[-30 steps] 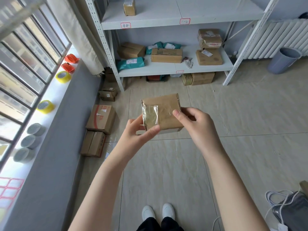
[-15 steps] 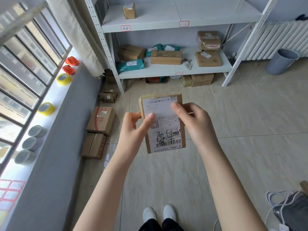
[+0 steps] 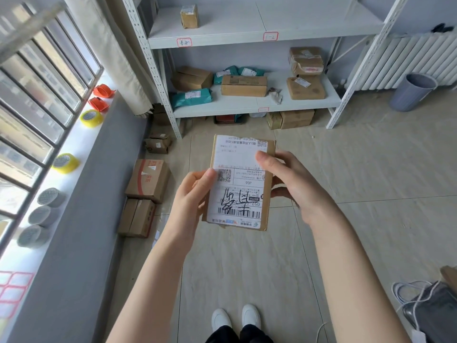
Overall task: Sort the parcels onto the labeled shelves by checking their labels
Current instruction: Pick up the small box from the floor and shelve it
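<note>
I hold a flat brown cardboard parcel (image 3: 241,184) upright in front of me, its white shipping label with barcode and black handwriting facing me. My left hand (image 3: 191,194) grips its left edge, thumb on the label. My right hand (image 3: 291,184) grips the right edge, thumb across the label's upper right. Ahead stands a white metal shelf unit (image 3: 247,39) with red-framed labels (image 3: 184,42) on the shelf fronts. The upper shelf carries one small box (image 3: 189,16). The lower shelf (image 3: 296,102) carries several brown boxes and teal mailer bags (image 3: 191,96).
Cardboard boxes (image 3: 148,180) lie on the floor along the grey wall at left. Tape rolls (image 3: 65,163) line the windowsill. A grey bin (image 3: 411,91) stands by the radiator at right. A grey bag with white cords (image 3: 432,310) sits at lower right. Tiled floor lies between me and the shelf.
The parcel was turned from its taped brown side to its label side, which now faces me. Both hands kept hold and brought it slightly lower and closer.
</note>
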